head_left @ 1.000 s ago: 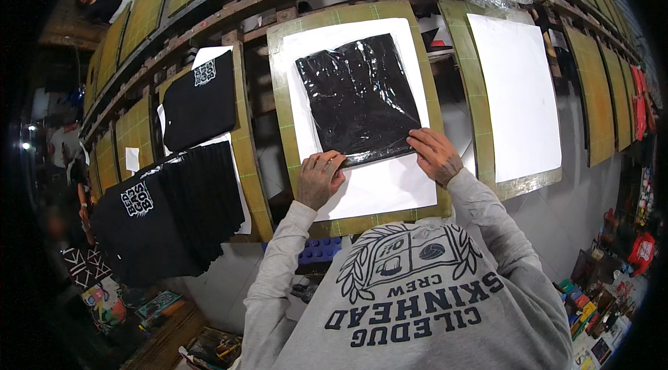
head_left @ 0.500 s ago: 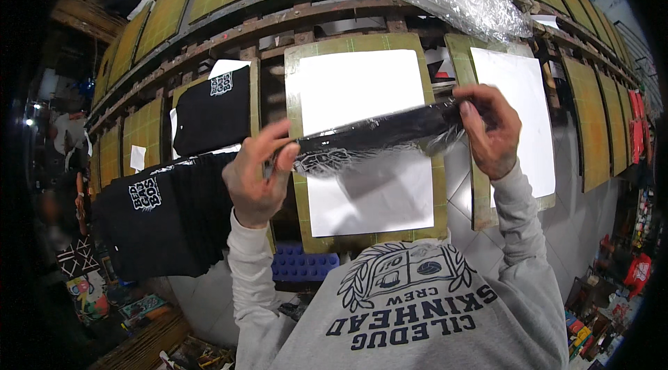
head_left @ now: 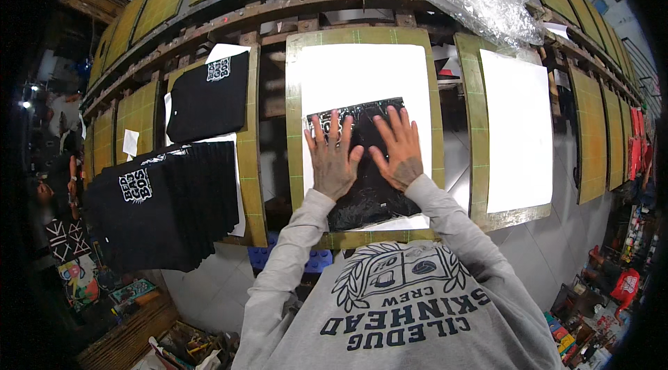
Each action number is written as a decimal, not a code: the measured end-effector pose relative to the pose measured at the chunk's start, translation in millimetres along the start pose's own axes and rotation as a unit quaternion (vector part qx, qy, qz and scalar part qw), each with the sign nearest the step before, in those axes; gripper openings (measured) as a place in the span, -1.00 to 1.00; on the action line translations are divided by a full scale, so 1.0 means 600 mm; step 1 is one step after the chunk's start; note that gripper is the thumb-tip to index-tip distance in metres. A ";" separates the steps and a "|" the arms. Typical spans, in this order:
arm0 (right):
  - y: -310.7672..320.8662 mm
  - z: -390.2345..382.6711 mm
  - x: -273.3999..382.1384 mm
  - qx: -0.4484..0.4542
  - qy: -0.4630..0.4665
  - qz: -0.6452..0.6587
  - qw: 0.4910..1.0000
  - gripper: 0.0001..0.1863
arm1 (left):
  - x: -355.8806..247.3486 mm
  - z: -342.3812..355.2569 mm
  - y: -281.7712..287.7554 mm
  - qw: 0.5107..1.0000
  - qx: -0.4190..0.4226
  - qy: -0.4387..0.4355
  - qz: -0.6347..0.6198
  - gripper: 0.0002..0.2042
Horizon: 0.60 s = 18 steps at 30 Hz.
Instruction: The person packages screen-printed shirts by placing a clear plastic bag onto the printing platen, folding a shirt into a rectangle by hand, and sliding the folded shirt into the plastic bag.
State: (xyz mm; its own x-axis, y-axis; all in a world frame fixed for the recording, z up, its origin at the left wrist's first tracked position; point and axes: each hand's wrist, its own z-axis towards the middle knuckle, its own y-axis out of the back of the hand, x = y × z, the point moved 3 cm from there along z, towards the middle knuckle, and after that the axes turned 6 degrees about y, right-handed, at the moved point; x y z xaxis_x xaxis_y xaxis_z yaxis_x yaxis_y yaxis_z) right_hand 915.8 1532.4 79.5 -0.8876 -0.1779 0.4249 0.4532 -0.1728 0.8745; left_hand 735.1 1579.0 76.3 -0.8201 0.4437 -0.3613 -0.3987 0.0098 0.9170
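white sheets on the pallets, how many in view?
3. One sheet under the black shirt both hands press, one bare sheet on the right pallet, one peeking behind the left shirt. More may be hidden.

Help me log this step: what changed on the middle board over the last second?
The black garment, lifted off the white sheet half a second ago, now lies folded on it; the left hand and right hand have let go and press flat. The stack of black shirts stayed put.
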 end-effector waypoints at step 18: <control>-0.048 0.004 -0.017 0.062 -0.033 -0.008 0.997 -0.11 | 0.014 -0.012 -0.046 0.998 0.016 0.055 0.001 -0.30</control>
State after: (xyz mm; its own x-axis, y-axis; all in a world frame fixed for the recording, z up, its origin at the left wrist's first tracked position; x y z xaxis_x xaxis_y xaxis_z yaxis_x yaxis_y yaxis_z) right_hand 911.8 1541.4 50.7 -0.8997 -0.1109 0.4222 0.4296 -0.0525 0.9015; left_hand 736.4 1575.9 46.8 -0.8616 0.3426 -0.3744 -0.3853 0.0387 0.9220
